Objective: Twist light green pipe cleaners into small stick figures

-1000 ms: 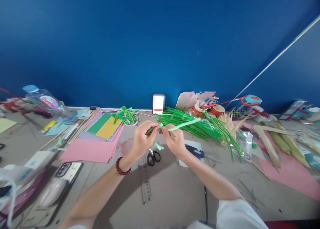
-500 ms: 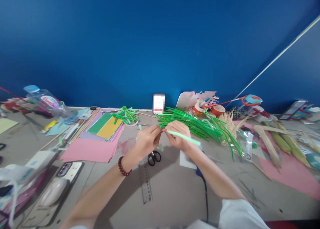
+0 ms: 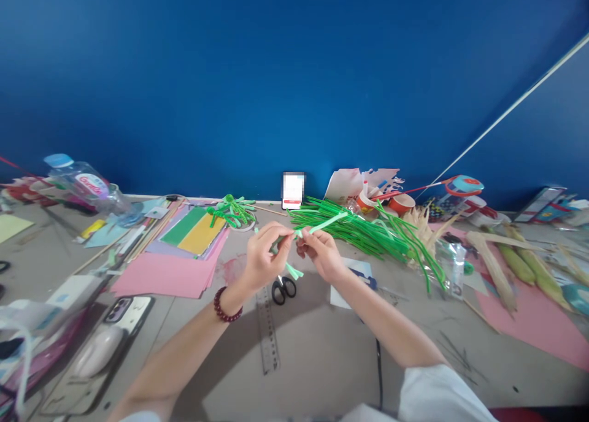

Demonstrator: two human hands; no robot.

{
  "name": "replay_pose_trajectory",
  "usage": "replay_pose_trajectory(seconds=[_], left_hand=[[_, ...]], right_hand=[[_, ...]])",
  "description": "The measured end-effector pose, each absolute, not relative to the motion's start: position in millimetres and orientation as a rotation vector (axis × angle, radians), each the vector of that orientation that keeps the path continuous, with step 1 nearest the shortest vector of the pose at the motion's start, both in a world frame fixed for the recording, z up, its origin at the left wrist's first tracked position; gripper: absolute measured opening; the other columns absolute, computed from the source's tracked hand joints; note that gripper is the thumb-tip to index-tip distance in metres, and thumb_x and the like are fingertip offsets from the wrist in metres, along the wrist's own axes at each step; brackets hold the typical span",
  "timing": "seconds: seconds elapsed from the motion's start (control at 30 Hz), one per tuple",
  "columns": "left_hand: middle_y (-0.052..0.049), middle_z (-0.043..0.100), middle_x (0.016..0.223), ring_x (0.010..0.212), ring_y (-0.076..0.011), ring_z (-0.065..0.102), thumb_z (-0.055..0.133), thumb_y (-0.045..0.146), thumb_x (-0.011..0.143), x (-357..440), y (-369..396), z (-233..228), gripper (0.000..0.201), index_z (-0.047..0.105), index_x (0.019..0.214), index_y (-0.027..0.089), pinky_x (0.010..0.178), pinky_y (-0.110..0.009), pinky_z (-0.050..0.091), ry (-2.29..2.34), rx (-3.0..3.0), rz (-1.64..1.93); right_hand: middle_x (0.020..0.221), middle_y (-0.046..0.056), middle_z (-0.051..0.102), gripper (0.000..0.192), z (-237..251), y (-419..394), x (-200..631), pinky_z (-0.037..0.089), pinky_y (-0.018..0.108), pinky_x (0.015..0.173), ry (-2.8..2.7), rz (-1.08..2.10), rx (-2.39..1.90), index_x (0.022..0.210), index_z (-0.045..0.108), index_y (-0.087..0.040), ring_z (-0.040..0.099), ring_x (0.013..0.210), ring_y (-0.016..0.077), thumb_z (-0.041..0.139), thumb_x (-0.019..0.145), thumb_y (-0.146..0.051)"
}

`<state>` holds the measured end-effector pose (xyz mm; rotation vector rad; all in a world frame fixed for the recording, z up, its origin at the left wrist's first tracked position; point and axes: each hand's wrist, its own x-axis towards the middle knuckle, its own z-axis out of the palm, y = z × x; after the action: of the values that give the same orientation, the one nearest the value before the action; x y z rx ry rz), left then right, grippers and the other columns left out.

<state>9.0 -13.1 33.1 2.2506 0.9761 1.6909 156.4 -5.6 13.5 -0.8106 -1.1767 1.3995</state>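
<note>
Both hands are raised together above the middle of the table. My left hand (image 3: 263, 257), with a dark red bead bracelet on its wrist, pinches a thin green stem (image 3: 277, 245). My right hand (image 3: 322, 253) pinches a pale green strip (image 3: 327, 222) right beside it; the strip's free end points up and right, and a short loose end (image 3: 293, 270) hangs below the fingers. Black scissors (image 3: 282, 289) and a clear ruler (image 3: 267, 330) lie on the table just under my hands.
A heap of green pipe cleaners (image 3: 368, 230) lies behind my right hand. Pink, green and yellow paper sheets (image 3: 179, 256) sit to the left, a phone (image 3: 124, 312) and a plastic bottle (image 3: 85, 186) further left. Corn cobs and husks (image 3: 515, 259) lie on the right.
My right hand has swung the pale green strip's free end from down-right back to up-right while staying close against the left hand. The hands stay near the same spot.
</note>
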Motion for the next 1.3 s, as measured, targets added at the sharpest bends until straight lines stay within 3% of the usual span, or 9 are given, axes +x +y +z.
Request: replay_pose_trajectory(seconds=[0.17,0.33,0.6,0.8,0.9,1.03,1.13,1.3], left_hand=[[-0.004,0.062,0.075,0.07,-0.0134,0.057,0.052,0.018,0.086,9,-12,34,0.007,0.059,0.084,0.017,0.06,-0.025,0.046,1.059,2.205,1.66],[-0.004,0.061,0.072,0.065,-0.0125,0.056,0.045,0.014,0.088,8,-9,26,0.015,0.059,0.083,0.018,0.056,-0.023,0.043,1.091,2.506,1.472],[-0.001,0.059,0.067,0.06,-0.0119,0.056,0.036,0.002,0.083,12,-20,27,0.027,0.059,0.088,0.016,0.047,-0.023,0.036,0.885,3.112,1.18],[-0.004,0.064,0.076,0.072,-0.0137,0.061,0.043,0.003,0.083,12,-22,27,0.021,0.057,0.092,0.017,0.062,-0.024,0.046,0.734,2.865,1.336],[-0.005,0.066,0.083,0.076,-0.0144,0.061,0.047,0.007,0.084,12,-20,26,0.018,0.058,0.093,0.018,0.067,-0.026,0.049,0.722,2.655,1.447],[-0.005,0.064,0.079,0.072,-0.0135,0.06,0.049,0.014,0.087,16,-22,29,0.01,0.058,0.086,0.018,0.064,-0.026,0.05,0.796,2.391,1.545],[-0.004,0.063,0.075,0.068,-0.0129,0.058,0.052,0.019,0.087,20,-24,31,0.007,0.058,0.082,0.017,0.062,-0.025,0.047,0.906,2.236,1.547],[-0.002,0.058,0.071,0.065,-0.012,0.054,0.055,0.024,0.085,18,-21,31,0.012,0.058,0.077,0.017,0.06,-0.024,0.043,1.023,2.012,1.542]], right_hand=[[0.069,0.006,0.057,0.023,22,-21,156,0.045,0.033,0.065,-1.584,0.608,-0.841,0.066,0.06,-0.019,0.054,0.069,0.0177,0.053,0.085,-0.031],[0.07,0.007,0.058,0.02,36,-21,170,0.045,0.034,0.065,-1.759,0.372,-0.847,0.065,0.056,-0.021,0.053,0.069,0.0193,0.052,0.084,-0.026],[0.056,0.001,0.046,0.043,48,-3,190,0.033,0.028,0.053,-1.776,0.904,-0.954,0.048,0.047,-0.019,0.041,0.055,0.0126,0.057,0.081,-0.043],[0.046,-0.007,0.034,0.038,32,3,180,0.022,0.023,0.044,-1.292,1.717,-0.936,0.051,0.049,-0.017,0.028,0.044,0.0065,0.068,0.071,-0.043],[0.048,-0.008,0.032,0.035,27,-1,171,0.019,0.021,0.044,-1.118,1.929,-0.853,0.054,0.045,-0.017,0.026,0.044,0.0051,0.07,0.068,-0.036],[0.047,-0.008,0.032,0.038,25,-4,165,0.019,0.021,0.042,-1.072,1.929,-0.805,0.052,0.041,-0.017,0.029,0.041,0.0042,0.069,0.069,-0.035],[0.048,-0.009,0.036,0.036,24,-4,163,0.021,0.019,0.04,-1.094,1.702,-0.871,0.057,0.043,-0.018,0.032,0.04,0.0039,0.071,0.068,-0.036],[0.06,-0.004,0.053,0.02,19,-4,160,0.038,0.02,0.042,-1.248,1.344,-0.852,0.079,0.055,-0.019,0.048,0.048,0.0082,0.063,0.077,-0.037]])
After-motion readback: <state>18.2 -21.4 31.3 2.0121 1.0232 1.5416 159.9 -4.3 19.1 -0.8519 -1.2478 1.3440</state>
